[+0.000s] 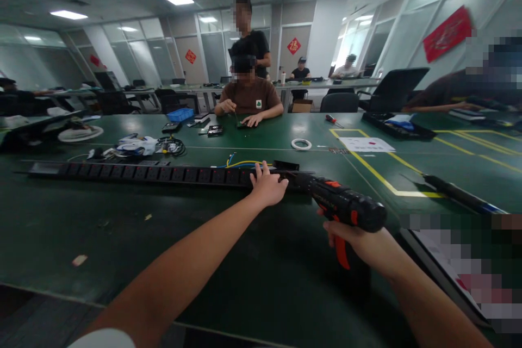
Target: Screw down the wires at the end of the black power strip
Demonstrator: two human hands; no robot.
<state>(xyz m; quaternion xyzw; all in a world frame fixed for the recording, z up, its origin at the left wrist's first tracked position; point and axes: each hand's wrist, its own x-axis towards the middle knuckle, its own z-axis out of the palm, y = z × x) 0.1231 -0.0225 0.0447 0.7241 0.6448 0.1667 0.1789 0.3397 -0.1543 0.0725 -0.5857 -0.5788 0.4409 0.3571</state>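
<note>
A long black power strip with a row of sockets lies across the green table. My left hand is on it near its right end, fingers spread over the top and hooked towards the far edge, thumb to the right. My right hand is wrapped round the grip of a black and orange cordless drill. The drill points left, its tip close to the strip's right end and beside my left thumb. What lies right at the tip is too small to make out. Blue and yellow wires run behind the strip.
Cables and plastic bags lie behind the strip. Further back are a white tape roll, a paper sheet, a screwdriver and a blue tray. A black pen-like tool is at right. A co-worker sits opposite.
</note>
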